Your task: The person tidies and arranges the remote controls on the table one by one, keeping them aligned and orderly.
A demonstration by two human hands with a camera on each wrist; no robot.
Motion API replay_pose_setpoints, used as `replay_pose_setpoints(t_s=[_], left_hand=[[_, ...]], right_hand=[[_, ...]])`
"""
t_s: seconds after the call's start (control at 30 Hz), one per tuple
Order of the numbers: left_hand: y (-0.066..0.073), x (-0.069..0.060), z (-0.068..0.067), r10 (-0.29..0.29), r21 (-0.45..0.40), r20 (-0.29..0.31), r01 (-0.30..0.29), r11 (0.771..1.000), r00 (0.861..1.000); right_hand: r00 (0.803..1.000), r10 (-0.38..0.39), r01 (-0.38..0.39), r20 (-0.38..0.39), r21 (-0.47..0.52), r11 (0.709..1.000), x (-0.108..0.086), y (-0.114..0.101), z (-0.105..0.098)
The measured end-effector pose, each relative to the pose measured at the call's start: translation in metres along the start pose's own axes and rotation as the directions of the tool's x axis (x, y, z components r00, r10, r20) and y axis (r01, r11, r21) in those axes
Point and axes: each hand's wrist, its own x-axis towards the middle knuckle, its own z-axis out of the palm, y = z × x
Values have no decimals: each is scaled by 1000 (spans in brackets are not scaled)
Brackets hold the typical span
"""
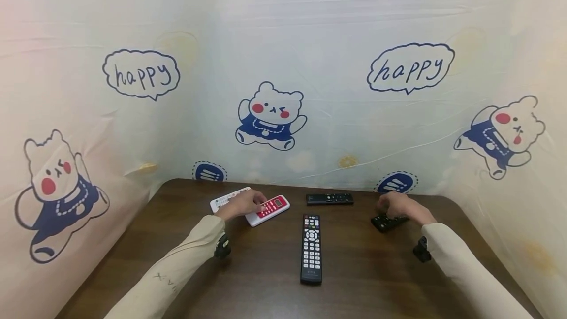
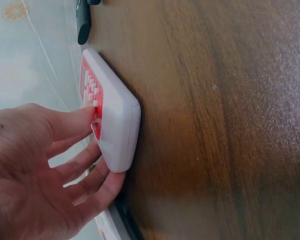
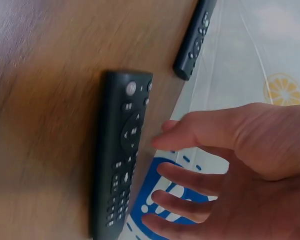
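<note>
My left hand [image 1: 241, 204] holds a white remote control with a red face [image 1: 278, 204] near the back left of the table. In the left wrist view its thumb presses on the buttons of the remote [image 2: 121, 120], and the fingers lie along the far edge and end. Partly hidden behind this hand is a second white remote [image 1: 220, 203]. Over at the right, my right hand [image 1: 402, 207] hovers by a small black remote [image 1: 384, 223]. Seen from the right wrist, its loosely bent fingers stay apart from that black remote [image 3: 121, 145], which lies flat on the tabletop.
A long black remote with white buttons [image 1: 311, 252] lies lengthwise at the middle of the brown wooden table [image 1: 261, 270]. Another black remote [image 1: 330, 199] lies crosswise near the back edge. A printed curtain [image 1: 336, 127] surrounds the table at the back and sides.
</note>
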Motion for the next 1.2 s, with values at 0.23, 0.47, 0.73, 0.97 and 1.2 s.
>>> replay_pose_setpoints(t_s=[0.23, 0.47, 0.73, 0.97, 1.2], left_hand=[[2, -1, 0, 11, 21, 0, -11, 1000, 1000], [4, 1, -1, -5, 42, -9, 5, 999, 1000], [5, 2, 2, -16, 34, -5, 16, 999, 1000], [6, 1, 2, -12, 50, -6, 13, 999, 1000], [7, 1, 2, -1, 78, -17, 2, 997, 1000]], right_hand=[[995, 46, -44, 90, -19, 999, -1, 6, -1], [993, 66, -59, 99, -74, 996, 1, 5, -1], [996, 41, -34, 85, -78, 996, 10, 24, 4], [999, -33, 33, -19, -6, 999, 8, 28, 11], [992, -79, 84, -97, 40, 996, 5, 24, 15]])
